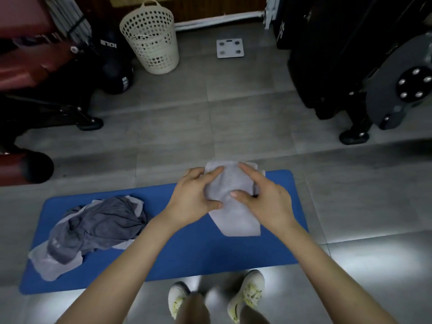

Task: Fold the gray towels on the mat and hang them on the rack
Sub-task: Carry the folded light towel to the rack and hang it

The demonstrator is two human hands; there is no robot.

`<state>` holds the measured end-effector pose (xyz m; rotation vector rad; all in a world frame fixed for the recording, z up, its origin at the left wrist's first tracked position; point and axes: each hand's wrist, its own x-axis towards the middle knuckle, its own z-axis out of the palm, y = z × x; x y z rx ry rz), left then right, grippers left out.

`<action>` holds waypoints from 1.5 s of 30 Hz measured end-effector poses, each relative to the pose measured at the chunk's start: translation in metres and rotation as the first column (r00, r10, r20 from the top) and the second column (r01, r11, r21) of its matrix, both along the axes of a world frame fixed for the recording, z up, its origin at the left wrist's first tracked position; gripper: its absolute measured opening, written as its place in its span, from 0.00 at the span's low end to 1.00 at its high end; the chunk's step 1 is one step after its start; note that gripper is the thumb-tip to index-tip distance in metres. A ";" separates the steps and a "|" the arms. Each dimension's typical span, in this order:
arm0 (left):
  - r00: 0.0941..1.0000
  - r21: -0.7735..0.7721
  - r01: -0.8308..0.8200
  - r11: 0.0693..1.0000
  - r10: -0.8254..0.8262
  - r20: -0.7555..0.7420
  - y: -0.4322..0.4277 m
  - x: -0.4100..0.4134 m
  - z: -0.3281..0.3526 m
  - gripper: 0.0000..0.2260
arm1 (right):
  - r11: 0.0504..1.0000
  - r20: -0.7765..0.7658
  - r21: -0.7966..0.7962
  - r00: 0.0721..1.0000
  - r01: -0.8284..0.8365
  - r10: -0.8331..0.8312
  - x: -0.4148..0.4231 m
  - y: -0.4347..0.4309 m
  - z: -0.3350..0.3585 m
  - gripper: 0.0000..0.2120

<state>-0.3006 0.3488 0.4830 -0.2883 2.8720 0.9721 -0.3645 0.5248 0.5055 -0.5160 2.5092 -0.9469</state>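
Both hands meet in the middle of the view on one light gray towel [230, 188], already folded into a narrow strip. The left hand [195, 195] grips its left edge, the thumb lying on top and the fingers curled round the far corner. The right hand [265, 201] holds the right edge in the same way, thumb on the cloth and forefinger stretched along the top. The long axis of the strip runs away from the person, slightly slanted, with the far end past the far edge of the mat and the near end over the blue. I cannot tell if it rests on the mat or is held just above it.

The blue mat [187, 253] lies flat on a floor [233, 113] of gray tiles. On its left part is a loose pile of towels [98, 228], a dark gray one crumpled over a paler one. Two pale shoes [247, 293] stand at the near edge.

Further out, a cream basket [152, 43] with many holes stands upright by the wall; what is inside I cannot tell. A white scale [230, 48] lies on the floor to its right. Dark gym equipment [350, 66] fills the right side, and a dark red padded bench [23, 54] the left
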 end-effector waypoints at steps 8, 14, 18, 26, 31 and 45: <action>0.977 -0.278 0.066 0.958 -0.119 -0.179 0.019 -0.108 0.040 0.17 | 0.967 -0.378 0.239 0.908 -0.090 0.178 -0.103 0.024 0.021 0.22; 0.966 -0.284 0.251 0.925 -0.256 0.021 -0.007 -0.242 0.045 0.19 | 0.937 -0.537 0.329 0.840 0.118 0.083 -0.212 -0.001 0.023 0.18; 0.954 -0.049 0.299 0.953 -0.299 0.008 -0.053 -0.352 0.039 0.26 | 0.945 -0.522 0.315 0.848 0.085 0.097 -0.314 -0.035 0.023 0.15; 0.985 0.271 0.097 0.958 -0.132 0.112 -0.212 -0.613 0.066 0.20 | 0.984 -0.241 0.123 0.965 0.131 -0.098 -0.570 -0.122 0.029 0.11; 0.996 0.223 -0.028 0.974 0.008 0.094 -0.282 -0.747 0.078 0.09 | 0.987 -0.277 0.088 0.955 0.134 -0.105 -0.704 -0.156 0.042 0.16; 0.960 0.231 -0.279 0.932 0.275 0.048 -0.300 -1.072 0.050 0.06 | 0.997 -0.191 0.056 0.979 -0.060 0.069 -1.074 -0.151 -0.011 0.21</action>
